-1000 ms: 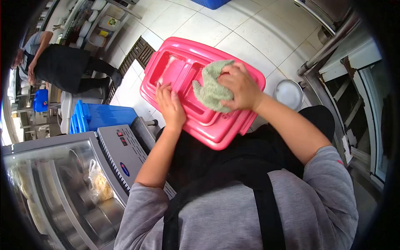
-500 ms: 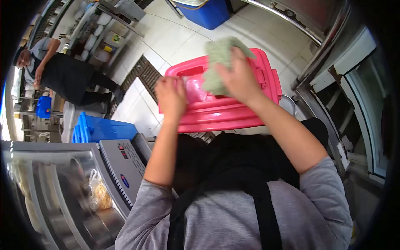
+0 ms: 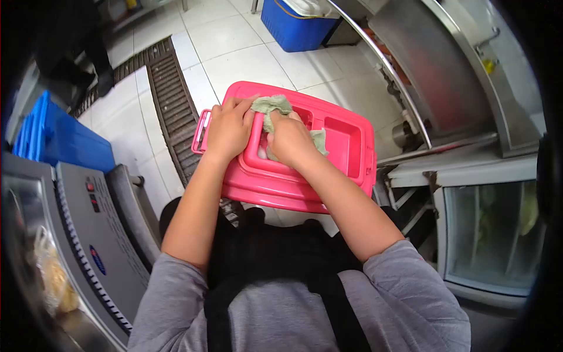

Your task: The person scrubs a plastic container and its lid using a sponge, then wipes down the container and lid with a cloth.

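My right grip (image 3: 290, 141), having just shifted closer to my left grip (image 3: 230, 130), whose fingers are resting apart on the glossy pink rectangular plastic lid (image 3: 343, 142) before me, is clamping the crumpled pale-green cloth (image 3: 272, 104) inside its recess (image 3: 304, 115), so the wiping is reaching deeper.

The right hand (image 3: 288, 139) now presses the green cloth (image 3: 271, 105) into a recess near the left edge of the pink lid (image 3: 346, 141), just beside the left hand (image 3: 230, 128), instead of over its right half. The lid's far edge now slopes down rightward. The co-worker (image 3: 97, 56)'s head drops out of view.
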A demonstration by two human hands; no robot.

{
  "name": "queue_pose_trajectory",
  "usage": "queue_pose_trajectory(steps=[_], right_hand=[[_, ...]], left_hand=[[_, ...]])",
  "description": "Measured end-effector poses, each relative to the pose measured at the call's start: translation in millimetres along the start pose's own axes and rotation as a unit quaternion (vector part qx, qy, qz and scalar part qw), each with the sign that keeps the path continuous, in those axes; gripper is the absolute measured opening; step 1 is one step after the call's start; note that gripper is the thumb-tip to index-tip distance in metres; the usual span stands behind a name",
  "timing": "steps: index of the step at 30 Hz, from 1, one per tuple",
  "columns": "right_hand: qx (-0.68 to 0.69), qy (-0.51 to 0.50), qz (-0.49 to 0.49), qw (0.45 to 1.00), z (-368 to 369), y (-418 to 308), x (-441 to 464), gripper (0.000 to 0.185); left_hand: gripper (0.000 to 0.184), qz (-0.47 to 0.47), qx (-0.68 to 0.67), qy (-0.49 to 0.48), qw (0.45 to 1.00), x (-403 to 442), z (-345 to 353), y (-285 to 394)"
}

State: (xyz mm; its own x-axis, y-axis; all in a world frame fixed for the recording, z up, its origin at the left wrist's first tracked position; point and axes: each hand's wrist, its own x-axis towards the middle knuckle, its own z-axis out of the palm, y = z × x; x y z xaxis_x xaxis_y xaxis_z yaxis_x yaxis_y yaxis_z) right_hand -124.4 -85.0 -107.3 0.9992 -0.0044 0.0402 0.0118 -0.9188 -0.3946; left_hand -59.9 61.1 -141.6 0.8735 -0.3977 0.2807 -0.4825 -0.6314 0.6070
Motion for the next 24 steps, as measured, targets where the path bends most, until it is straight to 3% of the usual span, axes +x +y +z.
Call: queue_pose_trajectory(steps=[5, 9, 11, 13, 16, 17, 18, 20, 21, 24], right_hand=[[-0.008, -0.04, -0.013, 0.999, 1.6, 2.6, 1.7, 0.033], [-0.07, -0.137, -0.016, 0.988, -1.7, 1.5, 0.8, 0.03], [0.049, -0.206, -0.034, 0.977, -8.4, 4.7, -0.4, 0.032], [0.022, -0.208, -0.065, 0.976, -16.7, -4.1, -4.7, 0.033], [0.157, -0.331, 0.034, 0.93, -30.6, -1.6, 13.4, 0.033], [0.256, -0.368, 0.187, 0.874, -46.4, -5.9, 19.3, 0.033], [0.291, -0.327, 0.171, 0.883, -57.8, 7.0, 22.1, 0.032], [0.505, -0.285, 0.146, 0.802, -88.9, 17.2, 24.7, 0.033], [0.497, -0.229, 0.175, 0.818, -101.7, 15.7, 22.3, 0.04], [0.152, -0.018, 0.045, 0.987, -97.8, 12.5, 14.0, 0.047]], left_hand=[[0.033, -0.017, -0.029, 0.046, 0.998, -5.4, 4.1, -2.6], [0.032, -0.016, -0.026, 0.083, 0.996, -10.5, 14.8, -6.0], [0.032, -0.014, 0.002, 0.091, 0.996, -8.8, 12.0, -5.9], [0.031, -0.026, 0.006, 0.086, 0.996, -10.7, 10.5, -7.0], [0.031, -0.02, 0.018, 0.068, 0.997, -6.2, 5.8, -7.2], [0.031, -0.021, 0.015, 0.067, 0.997, -4.7, 4.0, -8.2], [0.031, -0.012, 0.036, 0.049, 0.998, -2.5, 0.7, -11.1], [0.032, -0.007, 0.067, 0.008, 0.998, 0.0, -9.0, -16.8], [0.032, -0.012, 0.064, 0.006, 0.998, -1.6, -13.9, -17.4], [0.031, -0.039, 0.045, 0.012, 0.998, 3.7, -29.5, -20.6]])
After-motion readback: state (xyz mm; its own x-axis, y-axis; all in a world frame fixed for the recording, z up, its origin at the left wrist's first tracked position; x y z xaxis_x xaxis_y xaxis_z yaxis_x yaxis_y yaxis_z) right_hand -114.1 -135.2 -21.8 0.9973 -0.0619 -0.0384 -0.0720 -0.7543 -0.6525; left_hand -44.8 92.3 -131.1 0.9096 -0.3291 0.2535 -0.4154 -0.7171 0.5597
